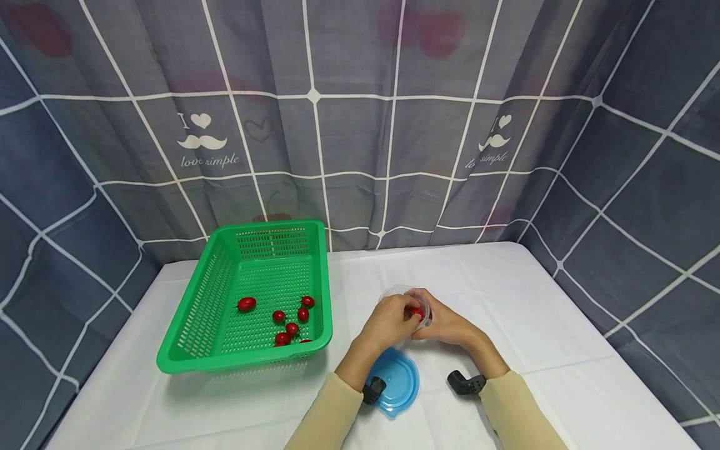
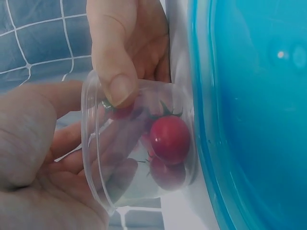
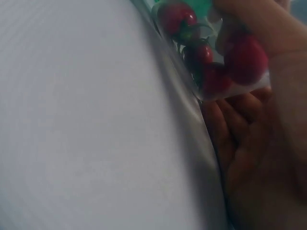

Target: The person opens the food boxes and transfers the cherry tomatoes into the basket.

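A clear plastic cup (image 2: pixel 148 194) stands on the white table, its mouth upward. My right hand (image 1: pixel 447 324) grips it from the right, thumb on the near side and fingers around the far side. Reaching into the mouth from the left, my left hand (image 1: pixel 387 322) pinches a cherry tomato (image 1: pixel 417 312) with its fingertips, partly hidden by the hand. Through the cup's wall, the left wrist view shows other cherry tomatoes (image 2: pixel 170 139) with green stems at the bottom. Several also show in the right wrist view. A round blue lid (image 1: pixel 400 381) lies near the cup, partly under the left forearm.
A green plastic basket (image 1: pixel 244 359) stands on the left of the table, with several cherry tomatoes (image 1: pixel 246 304) inside, mostly near its front right corner. Grey checked curtains (image 1: pixel 354 150) hang behind and beside the white-covered table (image 1: pixel 562 325). Both wrists carry small black devices (image 1: pixel 465 382).
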`<state>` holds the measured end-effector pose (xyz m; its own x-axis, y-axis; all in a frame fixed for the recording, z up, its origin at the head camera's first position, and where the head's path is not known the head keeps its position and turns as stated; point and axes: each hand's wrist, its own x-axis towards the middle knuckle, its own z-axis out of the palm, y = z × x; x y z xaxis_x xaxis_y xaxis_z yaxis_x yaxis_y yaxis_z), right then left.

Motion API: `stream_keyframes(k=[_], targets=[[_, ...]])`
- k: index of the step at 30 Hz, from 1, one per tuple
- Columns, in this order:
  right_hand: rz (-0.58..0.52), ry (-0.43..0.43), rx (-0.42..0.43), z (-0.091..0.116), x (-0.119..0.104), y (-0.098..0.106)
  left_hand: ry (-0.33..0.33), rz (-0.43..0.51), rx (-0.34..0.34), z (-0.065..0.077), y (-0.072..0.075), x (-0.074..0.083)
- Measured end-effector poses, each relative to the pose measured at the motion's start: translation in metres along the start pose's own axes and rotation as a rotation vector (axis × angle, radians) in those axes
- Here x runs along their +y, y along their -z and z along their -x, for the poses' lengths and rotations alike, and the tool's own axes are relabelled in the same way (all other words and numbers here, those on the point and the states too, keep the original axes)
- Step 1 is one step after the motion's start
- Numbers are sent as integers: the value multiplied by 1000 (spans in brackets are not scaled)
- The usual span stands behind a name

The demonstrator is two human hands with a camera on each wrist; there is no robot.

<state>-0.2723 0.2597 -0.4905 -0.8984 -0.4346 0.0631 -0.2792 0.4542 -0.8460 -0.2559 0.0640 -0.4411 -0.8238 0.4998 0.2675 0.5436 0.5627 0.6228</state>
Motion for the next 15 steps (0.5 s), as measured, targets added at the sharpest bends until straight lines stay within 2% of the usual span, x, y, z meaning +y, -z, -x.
stream_keyframes(k=[7,15], targets=[[1,-32,4,-1,-1,-1,-6,10,30,-1,0,0],[1,-24,8,-1,-1,-1,0,12,49,0,0,0]])
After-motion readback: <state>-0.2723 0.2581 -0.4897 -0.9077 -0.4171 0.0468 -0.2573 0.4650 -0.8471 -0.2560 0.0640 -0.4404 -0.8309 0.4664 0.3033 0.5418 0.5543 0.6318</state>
